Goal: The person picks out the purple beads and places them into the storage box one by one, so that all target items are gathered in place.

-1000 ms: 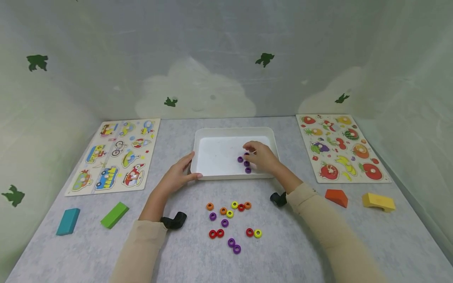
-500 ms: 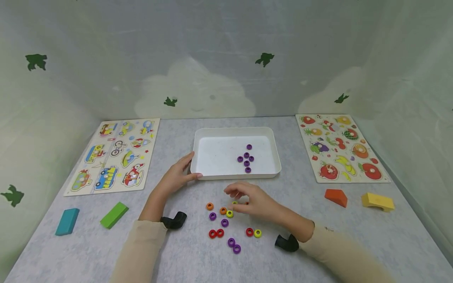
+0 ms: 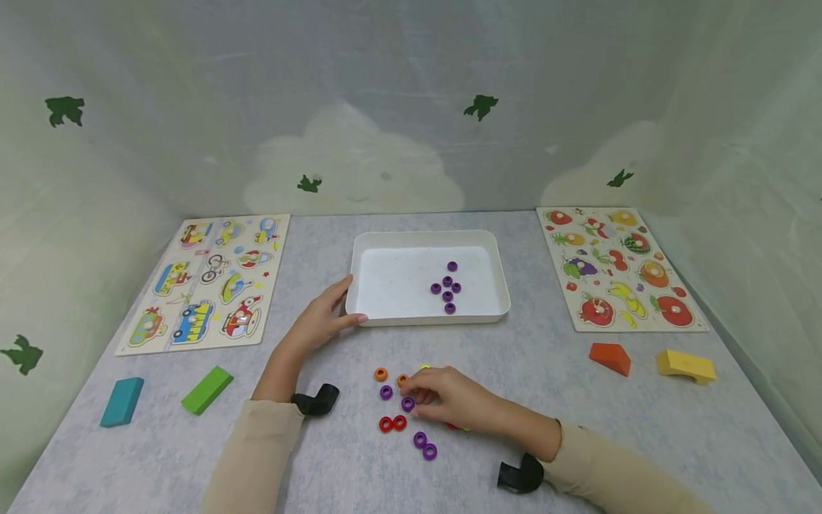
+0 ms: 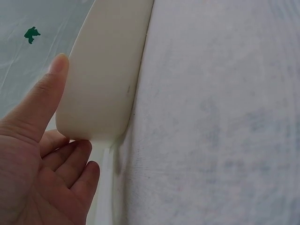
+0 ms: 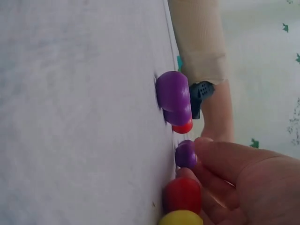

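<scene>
At its near left corner, a shallow white tray is held by my left hand, thumb on the near wall and fingers along the side. The left wrist view shows the thumb against the tray's outer wall. Several purple beads lie inside it on the right. My right hand is down among loose beads, thumb and forefinger pinching a purple bead on the table. Up close in the right wrist view, the thumb tip meets that bead.
Around the right hand lie red beads, two more purple beads and an orange bead. Picture puzzle boards stand left and right. Blocks are teal, green, orange and yellow.
My right hand has come back from inside the tray, leaving a purple bead there, and moved down to a purple bead on the table. The left hand stays at the tray's corner.
</scene>
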Demonstrator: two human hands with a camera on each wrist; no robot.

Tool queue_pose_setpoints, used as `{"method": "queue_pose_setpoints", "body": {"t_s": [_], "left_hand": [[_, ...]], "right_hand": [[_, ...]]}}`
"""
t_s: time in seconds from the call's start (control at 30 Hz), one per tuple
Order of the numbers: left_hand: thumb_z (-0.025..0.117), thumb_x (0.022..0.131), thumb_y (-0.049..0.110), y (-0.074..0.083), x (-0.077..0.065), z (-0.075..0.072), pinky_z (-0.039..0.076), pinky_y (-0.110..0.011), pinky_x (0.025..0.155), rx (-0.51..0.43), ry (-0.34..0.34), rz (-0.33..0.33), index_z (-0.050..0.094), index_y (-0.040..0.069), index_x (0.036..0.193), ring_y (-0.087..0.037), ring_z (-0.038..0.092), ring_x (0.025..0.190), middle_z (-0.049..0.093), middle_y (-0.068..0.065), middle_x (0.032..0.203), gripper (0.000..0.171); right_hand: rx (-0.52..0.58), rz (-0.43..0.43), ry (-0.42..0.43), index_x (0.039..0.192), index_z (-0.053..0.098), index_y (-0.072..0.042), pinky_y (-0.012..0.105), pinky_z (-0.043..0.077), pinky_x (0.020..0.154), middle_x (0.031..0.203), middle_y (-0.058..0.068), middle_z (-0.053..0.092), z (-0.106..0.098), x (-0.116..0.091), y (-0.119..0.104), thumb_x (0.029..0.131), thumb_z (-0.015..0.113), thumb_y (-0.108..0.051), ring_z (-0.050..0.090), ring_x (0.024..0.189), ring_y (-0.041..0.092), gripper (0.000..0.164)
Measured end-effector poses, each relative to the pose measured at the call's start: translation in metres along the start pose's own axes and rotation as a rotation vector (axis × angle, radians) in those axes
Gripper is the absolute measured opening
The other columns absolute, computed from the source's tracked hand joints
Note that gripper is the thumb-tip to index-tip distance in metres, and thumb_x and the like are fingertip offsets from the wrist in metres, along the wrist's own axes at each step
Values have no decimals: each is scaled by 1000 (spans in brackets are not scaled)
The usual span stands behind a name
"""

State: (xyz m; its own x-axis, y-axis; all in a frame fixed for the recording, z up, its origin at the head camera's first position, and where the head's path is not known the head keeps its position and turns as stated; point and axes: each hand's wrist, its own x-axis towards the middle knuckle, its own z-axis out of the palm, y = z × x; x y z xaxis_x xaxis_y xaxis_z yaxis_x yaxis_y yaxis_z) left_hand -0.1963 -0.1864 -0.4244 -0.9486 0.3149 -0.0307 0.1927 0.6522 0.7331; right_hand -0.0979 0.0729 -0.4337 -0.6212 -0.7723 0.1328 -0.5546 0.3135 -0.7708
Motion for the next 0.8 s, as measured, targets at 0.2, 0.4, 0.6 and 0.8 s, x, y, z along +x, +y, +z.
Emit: {"method": "queue_pose_setpoints", "body": {"t_s": [0.2,0.4,0.6,0.8], "left_hand": [[60,64,51,1,0,0,17,-37,97,-14,5,3,17,17,133,-21,16,121,17,-5,135,88],[60,65,50,1,0,1,17,-36,97,-19,7,8,17,16,133,-20,16,121,17,-5,135,87],[60,65,50,2,-1,1,18,-36,97,-23,-1,-13,16,18,133,-20,16,121,16,-4,136,87],[60,65,50,1,-1,0,18,-35,97,-31,-4,-11,16,18,133,-21,17,121,16,-4,136,87]], "right_hand": [[-80,12,-15,95,59,-18,11,41,68,92,-13,54,3,3,-2,77,59,-21,48,82,-1,19],[-35,37,2,95,60,-17,14,42,68,93,-13,54,-6,4,-7,76,59,-19,49,82,0,19],[15,66,157,97,60,-10,18,44,69,91,-8,56,-43,19,-5,76,59,-10,51,79,2,22],[-28,122,396,97,59,-6,19,45,67,90,-1,56,-82,48,30,75,60,-7,53,78,7,22]]}}
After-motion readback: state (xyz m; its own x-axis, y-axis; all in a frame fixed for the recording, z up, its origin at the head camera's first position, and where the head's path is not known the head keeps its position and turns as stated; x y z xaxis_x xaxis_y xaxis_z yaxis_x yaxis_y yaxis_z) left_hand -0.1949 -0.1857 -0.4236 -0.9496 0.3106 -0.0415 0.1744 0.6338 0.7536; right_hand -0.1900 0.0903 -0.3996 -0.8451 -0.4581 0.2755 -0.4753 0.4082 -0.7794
